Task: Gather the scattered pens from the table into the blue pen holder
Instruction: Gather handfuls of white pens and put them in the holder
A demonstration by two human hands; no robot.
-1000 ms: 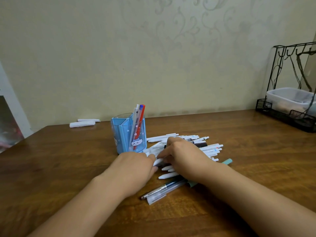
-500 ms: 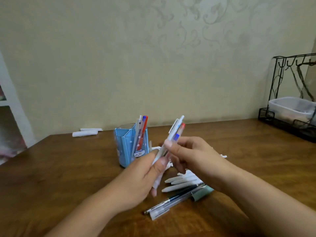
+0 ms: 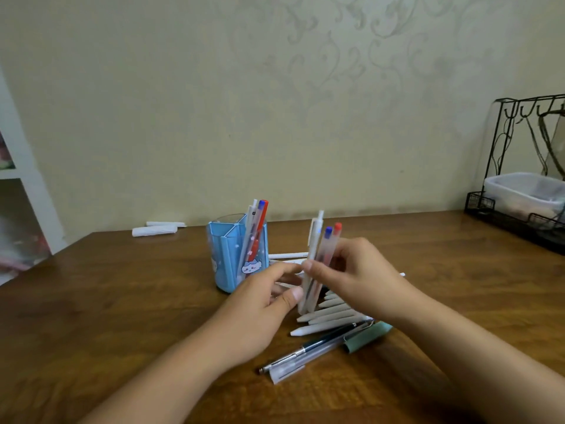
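Now three light, stiff, slippery pens [image 3: 318, 264] are being pinched upright mid-barrel by both hands, left hand [image 3: 260, 310] and right hand [image 3: 357, 276], beside the holder [image 3: 226, 258], near the desk's [image 3: 122, 301] far edge.

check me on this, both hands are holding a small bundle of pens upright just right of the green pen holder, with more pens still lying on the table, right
Almost. The head view shows the pen holder is blue, not green. The rest holds: the left hand and right hand hold a small bundle of pens upright just right of it, and more pens still lie on the table.
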